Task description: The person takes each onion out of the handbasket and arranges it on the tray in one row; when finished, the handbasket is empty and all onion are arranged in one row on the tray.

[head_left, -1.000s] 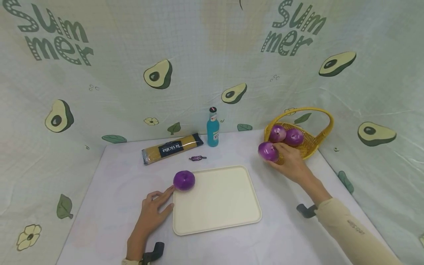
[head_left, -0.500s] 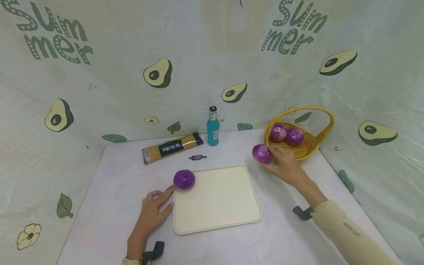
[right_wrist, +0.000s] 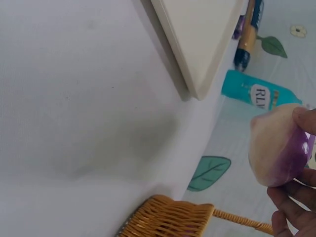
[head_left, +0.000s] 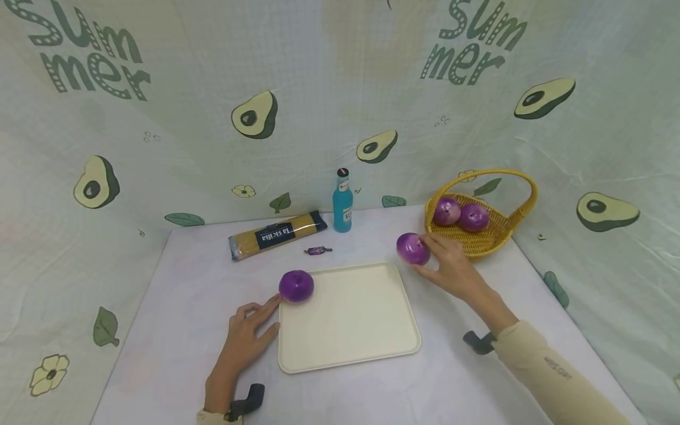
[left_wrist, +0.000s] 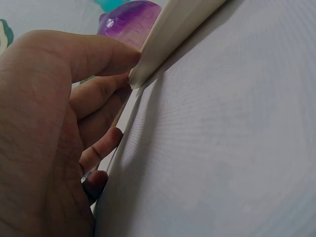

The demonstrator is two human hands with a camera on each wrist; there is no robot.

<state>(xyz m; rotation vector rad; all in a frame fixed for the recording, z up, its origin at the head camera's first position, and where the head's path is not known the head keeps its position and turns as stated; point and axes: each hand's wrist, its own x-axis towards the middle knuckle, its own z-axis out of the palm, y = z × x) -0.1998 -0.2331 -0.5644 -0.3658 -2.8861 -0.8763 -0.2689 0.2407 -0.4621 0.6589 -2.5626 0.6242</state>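
My right hand [head_left: 450, 267] grips a round purple onion [head_left: 412, 248] between thumb and fingers, held in the air between the basket and the tray. In the right wrist view this onion [right_wrist: 276, 145] shows a pale underside. My left hand [head_left: 247, 336] rests at the left edge of the cream tray [head_left: 350, 319], its index finger and thumb touching the rim. Another purple onion [head_left: 296, 286] sits in the tray's far left corner, just beyond my left fingertips. Two more onions [head_left: 447, 211] lie in the yellow wicker basket [head_left: 480, 243] at the right.
Behind the tray stand a blue bottle [head_left: 342, 206] and a pack of spaghetti [head_left: 278, 235], which lies flat. A small purple wrapped candy [head_left: 318, 251] lies between them and the tray. A printed cloth [head_left: 319, 106] hangs at the back of the white table.
My right hand has carried the onion leftward, away from the basket's near left side. My left hand and the onion on the tray have stayed in place.
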